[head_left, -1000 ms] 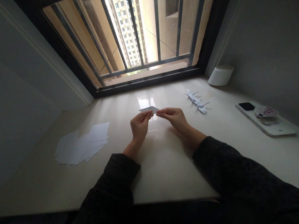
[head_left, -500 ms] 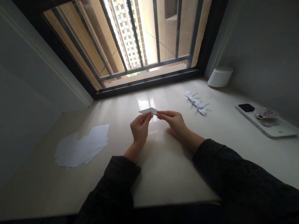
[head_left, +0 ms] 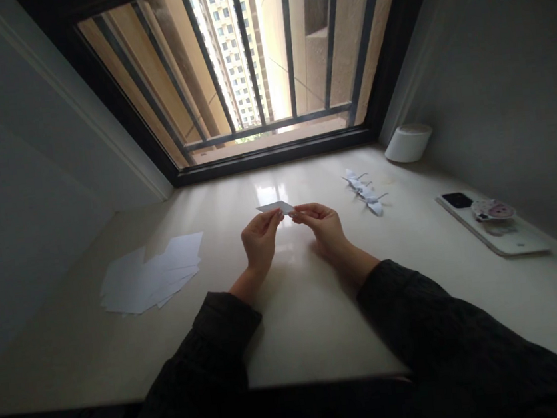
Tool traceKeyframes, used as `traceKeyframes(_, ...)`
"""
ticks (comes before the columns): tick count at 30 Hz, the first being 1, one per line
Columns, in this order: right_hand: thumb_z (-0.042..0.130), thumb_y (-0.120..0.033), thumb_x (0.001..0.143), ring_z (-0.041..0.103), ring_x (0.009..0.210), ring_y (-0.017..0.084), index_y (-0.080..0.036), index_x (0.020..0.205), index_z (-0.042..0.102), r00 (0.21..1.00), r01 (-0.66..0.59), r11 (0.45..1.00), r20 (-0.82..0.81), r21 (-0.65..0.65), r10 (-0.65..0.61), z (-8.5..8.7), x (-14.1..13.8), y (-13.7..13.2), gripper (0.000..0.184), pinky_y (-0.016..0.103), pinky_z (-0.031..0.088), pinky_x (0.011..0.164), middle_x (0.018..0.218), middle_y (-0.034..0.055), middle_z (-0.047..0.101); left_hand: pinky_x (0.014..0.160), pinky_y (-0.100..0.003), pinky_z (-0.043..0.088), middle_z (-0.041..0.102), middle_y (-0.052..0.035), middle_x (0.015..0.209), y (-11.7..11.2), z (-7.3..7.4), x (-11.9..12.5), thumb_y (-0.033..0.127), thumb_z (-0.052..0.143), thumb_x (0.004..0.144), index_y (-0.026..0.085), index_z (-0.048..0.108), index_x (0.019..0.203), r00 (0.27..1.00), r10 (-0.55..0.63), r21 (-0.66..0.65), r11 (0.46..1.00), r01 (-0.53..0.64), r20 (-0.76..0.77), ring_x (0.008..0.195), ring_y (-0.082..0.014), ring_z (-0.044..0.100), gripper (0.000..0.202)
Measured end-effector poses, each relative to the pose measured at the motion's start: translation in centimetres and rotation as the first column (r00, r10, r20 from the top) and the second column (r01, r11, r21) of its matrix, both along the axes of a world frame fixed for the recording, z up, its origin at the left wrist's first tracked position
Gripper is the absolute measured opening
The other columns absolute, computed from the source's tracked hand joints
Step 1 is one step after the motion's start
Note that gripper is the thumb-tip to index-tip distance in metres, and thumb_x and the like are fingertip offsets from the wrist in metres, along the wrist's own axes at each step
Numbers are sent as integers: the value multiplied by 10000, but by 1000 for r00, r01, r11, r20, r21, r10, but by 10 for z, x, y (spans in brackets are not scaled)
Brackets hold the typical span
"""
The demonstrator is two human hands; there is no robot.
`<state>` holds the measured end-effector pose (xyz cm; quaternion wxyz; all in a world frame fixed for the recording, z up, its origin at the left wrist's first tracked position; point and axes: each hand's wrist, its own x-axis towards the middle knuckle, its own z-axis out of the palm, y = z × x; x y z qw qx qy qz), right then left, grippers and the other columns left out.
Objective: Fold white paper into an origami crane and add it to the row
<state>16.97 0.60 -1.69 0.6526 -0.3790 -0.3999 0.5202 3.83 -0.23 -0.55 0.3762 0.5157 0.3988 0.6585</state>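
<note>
**Folded paper (head_left: 274, 207) pinched in both your hands**

The fingers of your left hand (head_left: 259, 241) and right hand (head_left: 327, 225) are clamped on the near side of the flat, pointed white piece, over the middle of the glossy, pale windowsill (head_left: 303, 340). Toward the left edge, smooth white sheets (head_left: 150, 277) overlap in a loose fan. Angular paper cranes (head_left: 365, 190) with thin, spiky points line up toward the far right corner, where a slanted, smooth white cylinder (head_left: 408, 143) stands. Near the right edge lies a shiny white smartphone (head_left: 501, 240) with a rounded grip (head_left: 494, 209).
</note>
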Motion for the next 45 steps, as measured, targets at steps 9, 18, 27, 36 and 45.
traceKeyframes(9, 828, -373, 543, 681, 689, 170, -219, 735, 666, 992, -92, 996, -84, -10, 90, -7, 1, 5, 294, 358, 533, 795, 694, 1, 718, 802, -362, 559, 733, -63, 855, 3, -1, 0, 325, 741, 692, 167, 727, 872, 999, 9, -32, 999, -7, 45, 757, -169, 690, 240)
traceKeyframes(18, 825, -367, 542, 694, 752, 188, -212, 793, 671, 988, -130, 990, -91, -57, 124, -10, 2, 6, 333, 373, 528, 827, 729, 17, 727, 774, -358, 560, 732, -56, 824, 4, -2, -1, 348, 760, 665, 165, 691, 937, 998, 31, -61, 998, -27, 63, 755, -183, 696, 335)
traceKeyframes(27, 813, -359, 570, 676, 705, 167, -211, 846, 673, 988, -134, 991, -80, -26, 132, -9, 2, 6, 343, 359, 514, 807, 708, 8, 719, 714, -310, 554, 665, 16, 655, -4, 6, -1, 327, 703, 744, 232, 478, 1198, 998, 41, 29, 999, -40, -49, 692, -175, 692, 515)
traceKeyframes(36, 833, -284, 517, 657, 732, 151, -236, 957, 653, 974, -184, 974, -159, -134, 162, -4, -5, -1, 477, 294, 486, 717, 776, -4, 720, 694, -285, 542, 675, 8, 687, -10, 4, 3, 346, 701, 745, 240, 452, 1295, 990, 61, 29, 998, -57, -124, 669, -155, 671, 613)
traceKeyframes(45, 832, -269, 505, 600, 680, 126, -243, 892, 661, 971, -200, 957, -173, -209, 166, 5, -5, -5, 423, 255, 419, 628, 740, -28, 687, 678, -260, 539, 681, 5, 695, -8, 2, 4, 339, 706, 743, 212, 483, 1283, 992, 30, 41, 999, -25, -123, 655, -132, 660, 599)
